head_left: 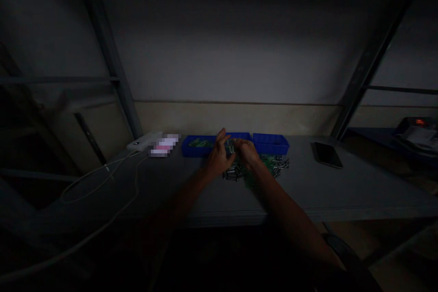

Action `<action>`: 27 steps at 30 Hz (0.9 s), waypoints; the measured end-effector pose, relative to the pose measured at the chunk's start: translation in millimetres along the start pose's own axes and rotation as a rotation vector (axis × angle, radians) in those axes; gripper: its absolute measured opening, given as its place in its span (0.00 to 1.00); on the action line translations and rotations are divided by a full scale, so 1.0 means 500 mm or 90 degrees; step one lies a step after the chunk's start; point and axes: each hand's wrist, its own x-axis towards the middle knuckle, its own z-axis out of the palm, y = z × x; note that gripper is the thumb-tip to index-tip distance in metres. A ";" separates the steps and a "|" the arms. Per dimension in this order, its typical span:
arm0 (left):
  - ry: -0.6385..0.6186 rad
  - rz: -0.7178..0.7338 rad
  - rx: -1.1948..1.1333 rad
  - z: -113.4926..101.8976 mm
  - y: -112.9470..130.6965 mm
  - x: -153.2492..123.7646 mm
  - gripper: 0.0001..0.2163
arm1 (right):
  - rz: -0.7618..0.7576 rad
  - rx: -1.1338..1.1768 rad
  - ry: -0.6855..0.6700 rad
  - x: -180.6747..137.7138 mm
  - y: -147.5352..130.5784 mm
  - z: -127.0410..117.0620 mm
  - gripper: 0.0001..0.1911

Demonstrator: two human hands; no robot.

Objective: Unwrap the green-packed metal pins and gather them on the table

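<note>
My left hand (218,157) is curled, its upper fingers raised, around several small greenish and silvery pieces (231,147). Close beside it, my right hand (248,151) is closed in a pinch at these pieces. Too dim and small to make out is what the right fingertips hold. Below and around both hands, a pile of thin metal pieces that look like screws (233,173) lies mixed with green pieces (252,179) on the table. A left blue bin (186,149) contains green pieces. Behind my hands a middle blue bin (244,136) is partly hidden.
A right blue bin (273,148) stands by the wall. Farther right lies a dark phone (327,154) on the grey table (308,191). To the left are a white device (140,142), a blurred-out lit screen (164,146) and loose white cables (118,214). Metal posts flank the table.
</note>
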 end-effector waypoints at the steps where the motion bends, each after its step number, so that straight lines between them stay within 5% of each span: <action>1: 0.000 -0.055 -0.032 -0.002 -0.004 0.001 0.30 | 0.003 0.000 0.017 0.003 0.001 -0.001 0.07; 6: -0.007 -0.329 -0.288 -0.016 -0.015 0.013 0.28 | -0.004 -0.014 0.082 0.014 -0.003 -0.008 0.08; 10: 0.002 -0.443 -0.358 -0.022 -0.014 0.024 0.21 | -0.035 -0.052 0.051 0.010 -0.003 -0.008 0.12; 27: 0.014 -0.477 -0.283 -0.028 -0.011 0.035 0.08 | -0.059 -0.274 0.114 0.003 -0.007 -0.010 0.08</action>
